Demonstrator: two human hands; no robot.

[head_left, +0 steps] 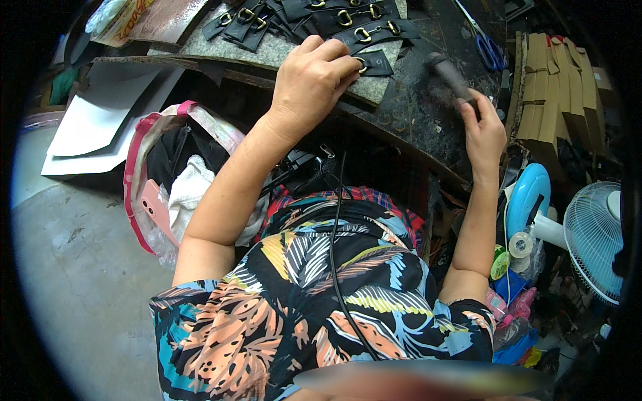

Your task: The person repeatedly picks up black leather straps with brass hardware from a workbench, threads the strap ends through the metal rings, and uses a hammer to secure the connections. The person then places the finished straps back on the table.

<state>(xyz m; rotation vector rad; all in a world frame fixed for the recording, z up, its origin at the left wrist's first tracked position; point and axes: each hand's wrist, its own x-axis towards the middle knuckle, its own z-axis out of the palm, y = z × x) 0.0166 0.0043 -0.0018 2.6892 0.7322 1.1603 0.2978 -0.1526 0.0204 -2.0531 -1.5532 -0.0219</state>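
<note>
My left hand [314,83] rests at the front of a grey stone slab [267,55], its fingers pinching a black strap piece [380,63] with a brass-coloured ring. Part of that piece and its ring is hidden under my fingertips. Several similar black strap pieces [364,33] with brass-coloured rings and clasps lie on the slab just beyond my fingers. To the right, my right hand [485,130] is closed round what looks like a hammer [452,79], raised over the dark bench and smeared by motion.
Blue-handled scissors [491,52] lie at the dark bench's [418,113] far right. Folded cardboard [552,87] stands beside it. A white fan [595,234] and rolls of tape [520,245] are at my right. Left of me are a pink-rimmed bag [137,210] holding a phone [156,206] and white sheets [100,120].
</note>
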